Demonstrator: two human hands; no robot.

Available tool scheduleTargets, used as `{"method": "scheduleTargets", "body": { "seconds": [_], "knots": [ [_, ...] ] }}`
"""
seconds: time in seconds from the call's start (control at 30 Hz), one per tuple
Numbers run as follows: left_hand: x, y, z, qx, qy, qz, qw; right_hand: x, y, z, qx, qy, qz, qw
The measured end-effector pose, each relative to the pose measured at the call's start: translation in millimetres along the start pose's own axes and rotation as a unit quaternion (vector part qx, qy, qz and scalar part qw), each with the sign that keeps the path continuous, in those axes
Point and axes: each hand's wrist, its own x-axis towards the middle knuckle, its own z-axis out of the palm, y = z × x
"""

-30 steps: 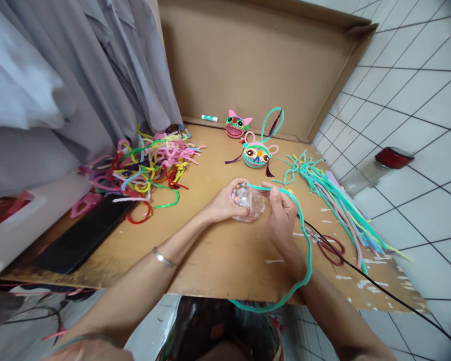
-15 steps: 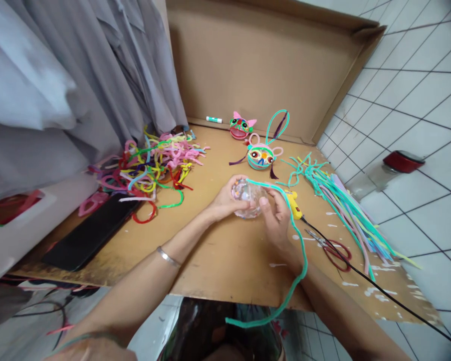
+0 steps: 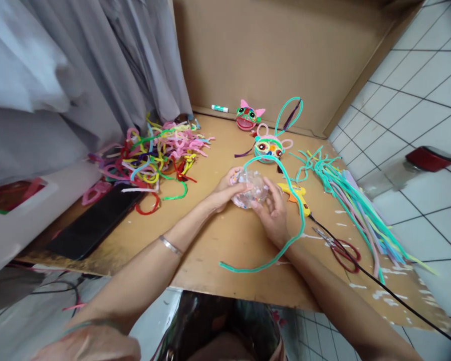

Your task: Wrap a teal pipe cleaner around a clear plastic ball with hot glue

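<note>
A clear round ball [image 3: 253,189] with small coloured bits inside is held between both hands above the table. My left hand [image 3: 227,193] grips its left side, thumb across the front. My right hand [image 3: 274,210] has its fingers and thumb against the right side. A long turquoise pipe cleaner [image 3: 302,220] rises from the ball's top, arcs over my right hand and curls back below it, its free end over the table. Behind the ball sits a decorated ball [image 3: 268,149] with pink ear loops and a turquoise hanging loop; a second one [image 3: 247,118] with pink pointed ears stands farther back.
Tangled coloured pipe cleaners [image 3: 161,150] and a black phone-like slab [image 3: 93,220] lie left. On the right are a yellow glue gun [image 3: 302,200] with a black cord, red-handled scissors [image 3: 344,254] and a bundle of straight pipe cleaners [image 3: 361,215]. A cardboard wall [image 3: 278,55] stands behind.
The pipe cleaner now arches higher from the ball, and its free end has risen from below the table edge to over the tabletop. The ball has turned in my hands. The view has shifted slightly.
</note>
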Motion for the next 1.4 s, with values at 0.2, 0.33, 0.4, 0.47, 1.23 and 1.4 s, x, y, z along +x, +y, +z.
{"method": "scheduleTargets", "body": {
  "seconds": [0.2,0.33,0.4,0.47,1.23,1.4],
  "knots": [
    [-4.0,2.1,0.5,-0.024,-0.04,-0.038,0.998,-2.4,-8.8,-6.6,-0.011,0.002,0.009,1.0],
    [-5.4,4.0,-1.3,-0.044,-0.067,-0.048,0.996,-2.1,-10.3,-8.9,-0.033,0.005,-0.004,0.999],
    [-5.4,4.5,-1.8,-0.047,-0.078,-0.04,0.995,-2.0,-11.1,-9.4,-0.039,0.01,-0.015,0.999],
    [-5.3,5.2,-1.6,-0.045,-0.086,-0.031,0.995,-2.4,-11.8,-9.9,-0.041,0.01,-0.023,0.999],
    [-3.3,3.6,-0.6,-0.085,-0.033,0.002,0.996,-4.4,-1.6,-1.5,0.026,0.046,0.002,0.999],
    [-0.9,1.0,-3.3,-0.069,-0.03,0.007,0.997,-0.9,0.3,-8.0,-0.105,0.075,-0.073,0.989]
  ]
}}
